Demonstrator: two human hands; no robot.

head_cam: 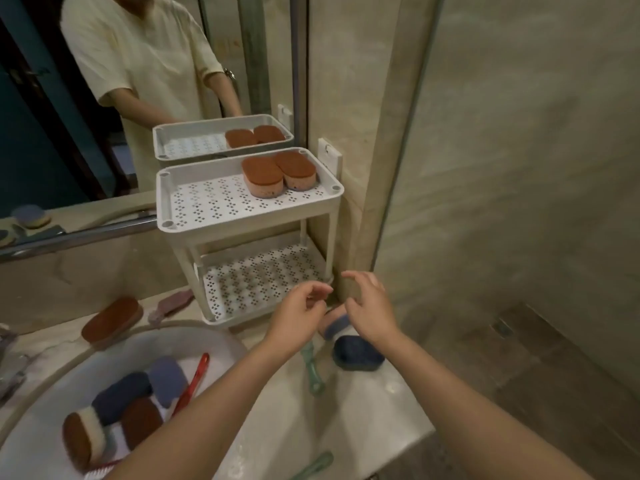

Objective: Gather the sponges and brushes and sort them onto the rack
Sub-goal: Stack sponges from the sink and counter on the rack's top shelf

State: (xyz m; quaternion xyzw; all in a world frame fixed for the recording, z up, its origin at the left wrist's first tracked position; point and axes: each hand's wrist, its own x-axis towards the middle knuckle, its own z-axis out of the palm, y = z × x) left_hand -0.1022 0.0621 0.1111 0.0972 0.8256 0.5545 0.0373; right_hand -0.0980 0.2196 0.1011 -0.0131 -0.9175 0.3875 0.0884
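Note:
A white two-tier rack (pixel 180 206) stands on the counter against the mirror. Two brown-topped sponges (pixel 262 174) (pixel 298 168) lie side by side at the back right of its top shelf; the lower shelf (pixel 256 275) holds nothing. My left hand (pixel 299 315) and my right hand (pixel 369 308) hover in front of the lower shelf, fingers apart, holding nothing. Under them on the counter lie a blue-and-white sponge (pixel 334 327), a dark blue sponge (pixel 358 353) and a green-handled brush (pixel 313 370).
The basin (pixel 221 344) at lower left holds several sponges (pixel 119 398) and a red-handled brush (pixel 194 382). A brown sponge (pixel 112 320) and a pink brush (pixel 171 304) lie behind it. Another green handle (pixel 313 464) sits near the front edge. A glass partition (pixel 519 168) borders the right.

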